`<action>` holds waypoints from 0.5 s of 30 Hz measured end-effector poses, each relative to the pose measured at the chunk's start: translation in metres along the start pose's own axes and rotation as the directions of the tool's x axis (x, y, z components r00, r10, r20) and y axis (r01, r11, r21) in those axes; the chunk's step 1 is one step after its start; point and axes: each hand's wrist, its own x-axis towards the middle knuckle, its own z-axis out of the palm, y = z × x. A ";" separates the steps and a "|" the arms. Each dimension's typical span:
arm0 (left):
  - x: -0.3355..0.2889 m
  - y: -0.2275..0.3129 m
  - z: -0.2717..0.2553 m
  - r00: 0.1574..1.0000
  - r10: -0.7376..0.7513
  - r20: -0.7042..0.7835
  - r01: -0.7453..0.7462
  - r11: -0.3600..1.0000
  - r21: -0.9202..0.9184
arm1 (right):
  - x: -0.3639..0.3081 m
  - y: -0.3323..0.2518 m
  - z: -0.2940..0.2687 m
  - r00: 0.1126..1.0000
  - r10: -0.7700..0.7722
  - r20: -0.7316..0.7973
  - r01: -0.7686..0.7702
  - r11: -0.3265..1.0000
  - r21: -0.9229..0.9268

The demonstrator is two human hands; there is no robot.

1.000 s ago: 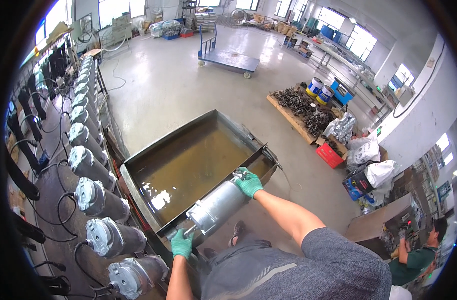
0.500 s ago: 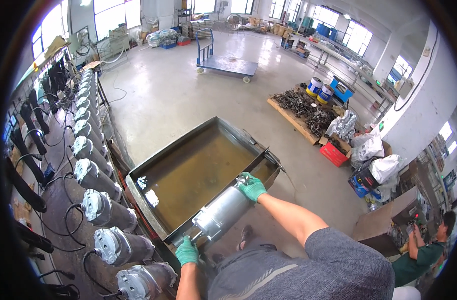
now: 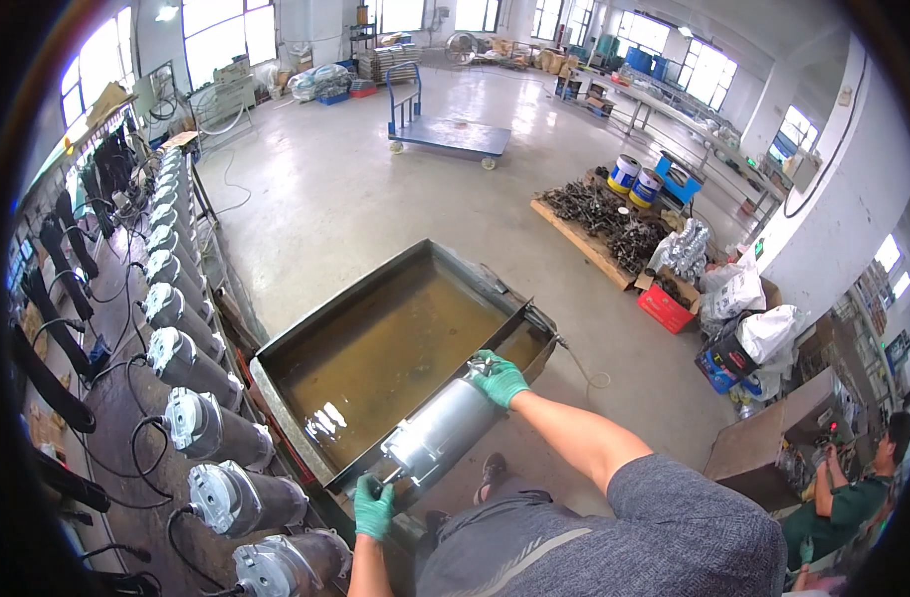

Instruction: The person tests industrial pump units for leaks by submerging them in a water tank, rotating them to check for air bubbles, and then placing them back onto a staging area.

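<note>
The left hand (image 3: 373, 509), in a green glove, is closed around the thin shaft at the near-left end of a silver cylindrical motor (image 3: 445, 430). The right hand (image 3: 500, 381), gloved alike, grips the fitting at the motor's other end, its fingers curled over the metal. Between the two hands the motor lies slantwise, its right end farther from the body, along the near side of a shallow metal tank (image 3: 288, 423); whether it rests on the tank or is held just above cannot be told. A dark bar (image 3: 509, 324) runs beside the motor, and beyond it murky brown water (image 3: 405, 333) fills the tank.

To the left, a row of similar motors (image 3: 221, 428) lines the edge of a bench (image 3: 116, 478), with black cables (image 3: 134, 443) running to them. Ahead on the floor stands a blue platform trolley (image 3: 450, 136). To the right, a wooden pallet (image 3: 584, 244) carries a heap of dark metal parts (image 3: 609, 214), near a red box (image 3: 666, 306) and white sacks (image 3: 768, 333). At far right a co-worker in a dark green shirt (image 3: 835, 517) sits or stands beside a brown cabinet (image 3: 758, 443).
</note>
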 end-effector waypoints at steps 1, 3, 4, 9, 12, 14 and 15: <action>0.002 -0.005 0.006 0.975 0.209 -0.073 -0.198 0.970 0.139 | -0.001 0.001 0.001 1.000 -0.011 0.003 0.011 1.000 0.021; -0.001 -0.009 -0.001 0.973 0.220 -0.063 -0.205 0.961 0.187 | 0.001 -0.007 0.003 0.998 0.041 0.040 -0.044 0.998 0.055; -0.001 -0.008 -0.006 0.971 0.228 -0.065 -0.210 0.955 0.210 | 0.002 -0.020 0.000 0.996 0.059 0.060 -0.063 0.995 0.071; 0.005 0.017 -0.016 0.996 -0.061 0.062 0.020 0.858 0.514 | 0.002 0.003 0.003 0.999 0.038 0.002 -0.038 0.996 0.086; 0.004 0.031 -0.014 0.991 -0.109 0.076 0.041 0.794 0.607 | 0.006 0.009 0.006 0.998 0.056 0.007 -0.056 0.995 0.087; -0.003 0.031 -0.016 0.996 0.078 -0.047 -0.020 0.689 0.724 | 0.000 -0.023 -0.003 0.990 0.134 0.048 -0.141 0.970 0.199; -0.002 0.027 -0.011 0.983 0.151 -0.101 -0.019 0.636 0.772 | -0.003 -0.031 -0.008 0.988 0.154 0.007 -0.152 0.973 0.175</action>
